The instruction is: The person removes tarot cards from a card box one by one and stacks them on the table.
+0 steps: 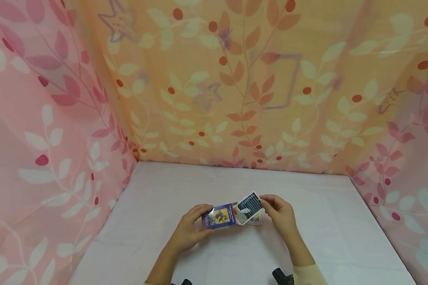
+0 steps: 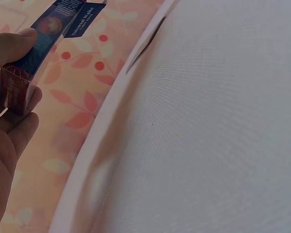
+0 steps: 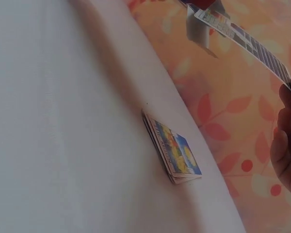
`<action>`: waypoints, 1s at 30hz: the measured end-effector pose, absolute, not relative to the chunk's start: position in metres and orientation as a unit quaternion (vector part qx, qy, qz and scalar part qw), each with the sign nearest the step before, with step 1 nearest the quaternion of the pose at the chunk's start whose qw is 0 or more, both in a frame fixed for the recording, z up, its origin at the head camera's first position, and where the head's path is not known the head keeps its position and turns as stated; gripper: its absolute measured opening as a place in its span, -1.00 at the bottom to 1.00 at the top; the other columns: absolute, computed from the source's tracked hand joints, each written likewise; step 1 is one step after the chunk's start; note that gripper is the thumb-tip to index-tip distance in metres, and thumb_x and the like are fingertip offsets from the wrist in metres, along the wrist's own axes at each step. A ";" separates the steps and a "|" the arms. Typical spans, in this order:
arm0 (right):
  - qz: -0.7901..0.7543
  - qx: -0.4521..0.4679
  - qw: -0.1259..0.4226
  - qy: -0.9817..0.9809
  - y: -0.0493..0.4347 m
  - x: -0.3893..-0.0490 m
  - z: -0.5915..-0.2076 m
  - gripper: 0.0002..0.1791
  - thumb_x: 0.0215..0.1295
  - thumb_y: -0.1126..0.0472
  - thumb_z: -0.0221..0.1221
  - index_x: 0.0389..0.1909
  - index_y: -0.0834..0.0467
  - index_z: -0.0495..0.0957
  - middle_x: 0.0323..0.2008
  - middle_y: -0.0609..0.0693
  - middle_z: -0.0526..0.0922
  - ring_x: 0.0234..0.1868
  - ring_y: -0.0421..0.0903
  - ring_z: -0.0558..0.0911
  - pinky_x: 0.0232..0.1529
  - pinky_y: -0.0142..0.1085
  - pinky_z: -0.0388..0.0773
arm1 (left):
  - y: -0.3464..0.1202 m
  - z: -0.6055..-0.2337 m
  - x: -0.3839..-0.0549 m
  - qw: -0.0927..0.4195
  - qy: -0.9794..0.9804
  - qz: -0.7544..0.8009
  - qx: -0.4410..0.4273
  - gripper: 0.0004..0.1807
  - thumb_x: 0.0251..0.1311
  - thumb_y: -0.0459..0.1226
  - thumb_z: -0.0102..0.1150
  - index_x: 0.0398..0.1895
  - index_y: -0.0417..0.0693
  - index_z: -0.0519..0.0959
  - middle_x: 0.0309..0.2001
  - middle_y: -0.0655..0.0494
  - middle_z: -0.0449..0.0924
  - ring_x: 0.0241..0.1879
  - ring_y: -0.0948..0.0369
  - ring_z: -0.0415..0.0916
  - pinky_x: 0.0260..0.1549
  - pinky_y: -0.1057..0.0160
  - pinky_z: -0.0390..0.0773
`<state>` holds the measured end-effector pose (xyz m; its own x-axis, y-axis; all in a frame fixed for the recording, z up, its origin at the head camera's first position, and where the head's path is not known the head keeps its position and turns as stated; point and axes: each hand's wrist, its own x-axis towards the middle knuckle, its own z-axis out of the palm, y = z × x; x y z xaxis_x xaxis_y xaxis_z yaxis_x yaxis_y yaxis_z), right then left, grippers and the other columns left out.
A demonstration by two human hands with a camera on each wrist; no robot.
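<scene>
My left hand (image 1: 190, 228) grips a blue tarot card box (image 1: 218, 217) by its closed end, thumb on one side and fingers on the other. The box's flap, lettered "Universal Waite", stands open toward the right in the left wrist view. Between thumb and fingertips, my right hand (image 1: 281, 215) pinches the corner of a dark printed card (image 1: 249, 208), whose other end meets the box's open end. Beneath it on the table lies a small stack of tarot cards (image 3: 177, 150), a colourful picture face on top.
A white cloth covers the table (image 1: 164, 190). Patterned curtains (image 1: 199, 99) with leaves and red dots rise at the back and both sides. Near the front edge, a black object (image 1: 282, 276) sits by the right sleeve.
</scene>
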<state>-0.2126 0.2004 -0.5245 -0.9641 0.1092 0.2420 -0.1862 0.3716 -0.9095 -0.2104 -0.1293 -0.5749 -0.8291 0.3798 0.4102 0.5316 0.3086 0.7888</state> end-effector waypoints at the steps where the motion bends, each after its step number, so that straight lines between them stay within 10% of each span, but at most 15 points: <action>1: 0.560 0.023 0.133 -0.818 0.203 -0.216 -0.527 -0.82 0.42 0.23 0.28 -0.05 0.19 0.72 -0.32 0.15 0.72 -0.41 -0.20 0.59 -0.44 -0.46 0.60 | -0.129 -0.575 -0.210 0.074 -0.806 -0.516 -0.282 -0.17 -0.08 -0.35 0.64 0.36 0.06 0.51 0.32 0.35 0.48 0.37 0.18 0.43 0.37 0.08 0.49; 11: 0.550 0.044 0.134 -0.823 0.219 -0.236 -0.524 -0.79 0.44 0.12 0.27 -0.06 0.15 0.72 -0.35 0.09 0.69 -0.42 -0.17 0.58 -0.46 -0.42 0.60 | -0.126 -0.570 -0.205 0.103 -0.802 -0.520 -0.276 -0.17 -0.18 -0.46 0.64 0.30 -0.13 0.54 0.27 0.07 0.55 0.32 0.04 0.47 0.37 0.17 0.48; 30: 0.476 0.036 0.085 -0.874 0.246 -0.264 -0.545 -0.81 0.52 0.15 0.17 -0.05 0.12 0.69 -0.31 0.03 0.69 -0.36 -0.17 0.57 -0.43 -0.40 0.59 | -0.129 -0.579 -0.211 0.106 -0.797 -0.518 -0.291 -0.15 -0.11 -0.32 0.66 0.35 0.09 0.51 0.29 0.24 0.53 0.31 0.12 0.48 0.32 0.14 0.54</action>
<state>-0.2638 0.2458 -0.5454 -0.9830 0.0188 0.1825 -0.1432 0.5435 -0.8271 -0.2105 -0.1293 -0.5786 -0.8080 0.3552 0.4701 0.5739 0.2936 0.7645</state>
